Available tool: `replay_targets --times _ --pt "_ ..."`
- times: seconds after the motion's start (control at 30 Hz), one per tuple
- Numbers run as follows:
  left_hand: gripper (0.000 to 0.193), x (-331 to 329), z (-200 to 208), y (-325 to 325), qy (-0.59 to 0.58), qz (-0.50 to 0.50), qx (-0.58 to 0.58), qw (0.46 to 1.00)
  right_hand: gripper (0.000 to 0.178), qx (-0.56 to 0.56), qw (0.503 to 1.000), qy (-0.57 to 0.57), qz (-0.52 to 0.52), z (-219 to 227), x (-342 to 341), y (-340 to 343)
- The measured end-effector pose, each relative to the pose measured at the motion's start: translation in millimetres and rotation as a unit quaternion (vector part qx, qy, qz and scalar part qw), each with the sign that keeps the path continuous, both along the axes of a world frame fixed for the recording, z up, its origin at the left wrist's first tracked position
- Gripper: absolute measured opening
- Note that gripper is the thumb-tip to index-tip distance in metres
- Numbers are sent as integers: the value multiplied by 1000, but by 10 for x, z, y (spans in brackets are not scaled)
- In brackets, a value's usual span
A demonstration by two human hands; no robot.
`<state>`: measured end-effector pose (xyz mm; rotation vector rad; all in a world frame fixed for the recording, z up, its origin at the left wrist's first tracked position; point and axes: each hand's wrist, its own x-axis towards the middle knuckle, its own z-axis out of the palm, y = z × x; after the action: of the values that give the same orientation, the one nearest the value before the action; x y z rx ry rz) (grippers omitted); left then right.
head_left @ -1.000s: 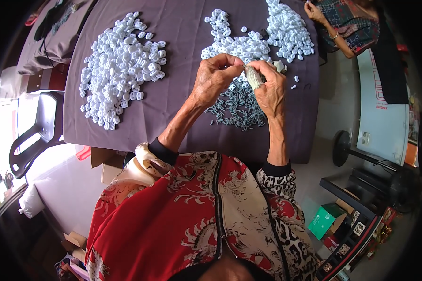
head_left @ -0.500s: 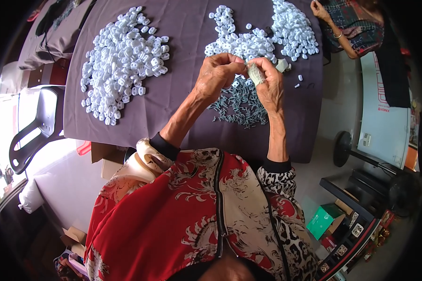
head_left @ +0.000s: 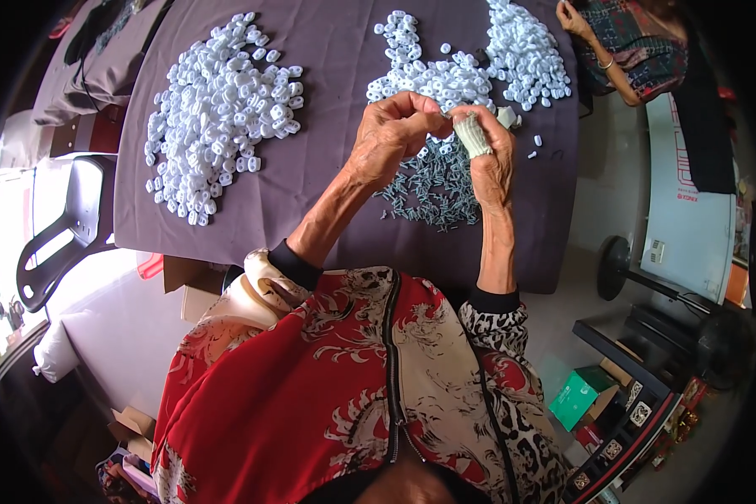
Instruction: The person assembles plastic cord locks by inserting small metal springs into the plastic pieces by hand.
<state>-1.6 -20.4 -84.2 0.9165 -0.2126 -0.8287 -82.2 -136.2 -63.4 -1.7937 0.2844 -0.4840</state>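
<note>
My left hand [head_left: 392, 139] is closed in a pinch over the table, its thumb and forefinger meeting the fingertips of my right hand [head_left: 492, 160]. Also pinched, my right hand wears a ribbed, cream knitted sleeve [head_left: 473, 136] on its thumb. Whatever sits between the fingertips is too small and too covered to name. Below the hands lies a heap of small grey screws [head_left: 435, 191]. Just beyond them spreads a pile of small white plastic pieces with holes [head_left: 445, 78], partly hidden by my fingers.
A large pile of similar white pieces [head_left: 218, 109] covers the table's left side. Another white pile [head_left: 529, 59] lies far right, near a co-worker's hand [head_left: 573, 18]. A pale block [head_left: 507, 118] sits beside my right hand. A black chair [head_left: 71, 223] stands left of the purple-grey tablecloth [head_left: 328, 50].
My right hand has turned, so the knitted sleeve shows more broadly. The left fingertips have shifted slightly right. The piles look the same.
</note>
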Motion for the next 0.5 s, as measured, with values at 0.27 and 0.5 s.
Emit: replay_targets --times 0.27,0.5 --pt "12 12 62 29 -116 -9 55 992 9 36 997 13 60 2 -30 -75" --pt "13 32 -15 33 -32 -51 53 997 14 -276 961 -25 -15 -78 -14 -66"
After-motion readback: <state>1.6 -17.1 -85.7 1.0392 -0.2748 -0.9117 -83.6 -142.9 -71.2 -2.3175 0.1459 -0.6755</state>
